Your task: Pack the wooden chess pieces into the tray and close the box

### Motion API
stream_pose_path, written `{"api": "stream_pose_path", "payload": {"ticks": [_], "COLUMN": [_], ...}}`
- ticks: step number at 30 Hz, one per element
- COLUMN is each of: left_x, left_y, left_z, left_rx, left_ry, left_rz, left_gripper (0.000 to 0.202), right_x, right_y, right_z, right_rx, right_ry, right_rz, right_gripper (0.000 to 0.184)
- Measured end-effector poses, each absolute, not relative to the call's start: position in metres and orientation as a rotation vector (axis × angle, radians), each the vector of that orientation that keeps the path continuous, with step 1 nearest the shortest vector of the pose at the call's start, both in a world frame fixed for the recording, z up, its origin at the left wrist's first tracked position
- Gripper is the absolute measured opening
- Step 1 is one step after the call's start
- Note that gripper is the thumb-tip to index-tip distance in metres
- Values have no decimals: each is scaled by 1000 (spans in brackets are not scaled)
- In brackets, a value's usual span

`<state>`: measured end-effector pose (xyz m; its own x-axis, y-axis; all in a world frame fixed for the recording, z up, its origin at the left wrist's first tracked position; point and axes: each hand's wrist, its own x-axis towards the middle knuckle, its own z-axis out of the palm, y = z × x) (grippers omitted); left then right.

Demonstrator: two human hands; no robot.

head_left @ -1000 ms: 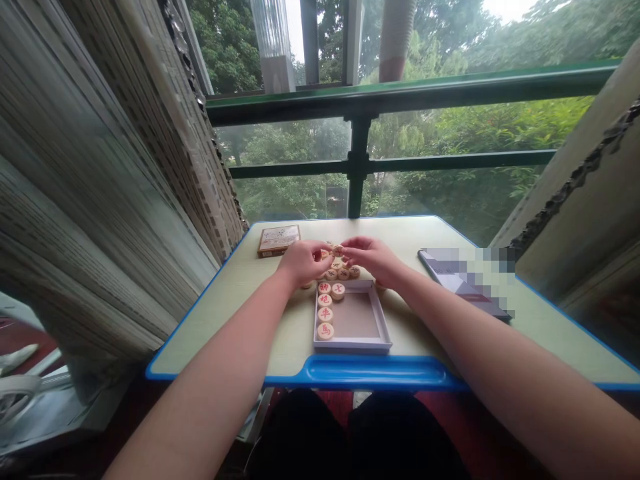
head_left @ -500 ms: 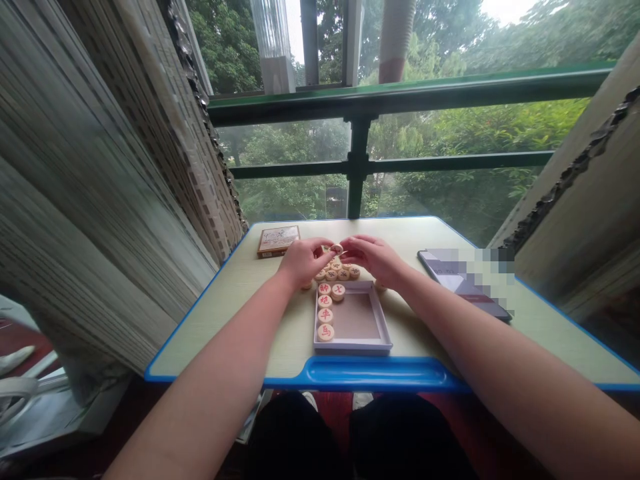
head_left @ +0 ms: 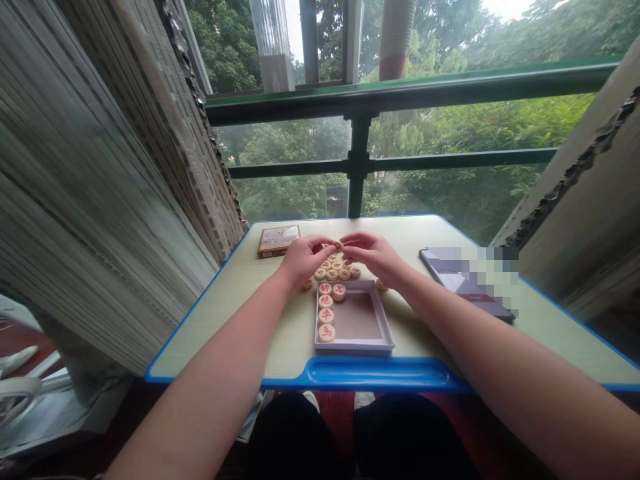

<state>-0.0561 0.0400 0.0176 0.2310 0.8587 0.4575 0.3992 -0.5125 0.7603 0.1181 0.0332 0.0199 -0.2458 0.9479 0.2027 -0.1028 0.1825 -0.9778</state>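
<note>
A shallow white box (head_left: pixel 380 323) lies on the blue-rimmed desk (head_left: pixel 240 313), with several round wooden chess pieces (head_left: pixel 326 315) marked in red along its left side. More loose pieces (head_left: pixel 340 270) are heaped just beyond the box. My left hand (head_left: pixel 301 259) and my right hand (head_left: pixel 373 255) meet above that heap, both pinching one chess piece (head_left: pixel 338 246) held between their fingertips.
A small brown box lid (head_left: pixel 278 240) rests at the desk's far left. A dark flat device (head_left: pixel 465 283) lies to the right. Woven blinds (head_left: pixel 125 173) hang close on the left and right. A green window railing (head_left: pixel 400 93) stands beyond the desk.
Both hands have lifted slightly from the heap, with the pinched piece a little higher. The view has shifted a little.
</note>
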Motion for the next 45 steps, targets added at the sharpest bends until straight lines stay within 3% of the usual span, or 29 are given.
{"api": "stream_pose_path", "payload": {"ticks": [23,30,34,40,45], "left_x": [-57,-57,-57,-58,-63], "left_y": [41,38,35,30,36], "left_z": [21,23,26,28,19], "left_rx": [1618,1547,1529,1871,2459], "left_ry": [947,938,924,1128,1494], "left_rz": [1103,1034,1005,1056,1208], "left_gripper": [40,38,38,37,43], "right_x": [117,123,124,130,138], "right_y": [32,30,26,12,-2], "right_z": [22,19,22,39,59], "right_rx": [-927,-962,-966,-1051,-1176], "right_ry": [-1440,-1886,-2030,-2189,-2496], "right_rz": [1274,662,360,152,226], "right_gripper": [17,35,21,19,18]}}
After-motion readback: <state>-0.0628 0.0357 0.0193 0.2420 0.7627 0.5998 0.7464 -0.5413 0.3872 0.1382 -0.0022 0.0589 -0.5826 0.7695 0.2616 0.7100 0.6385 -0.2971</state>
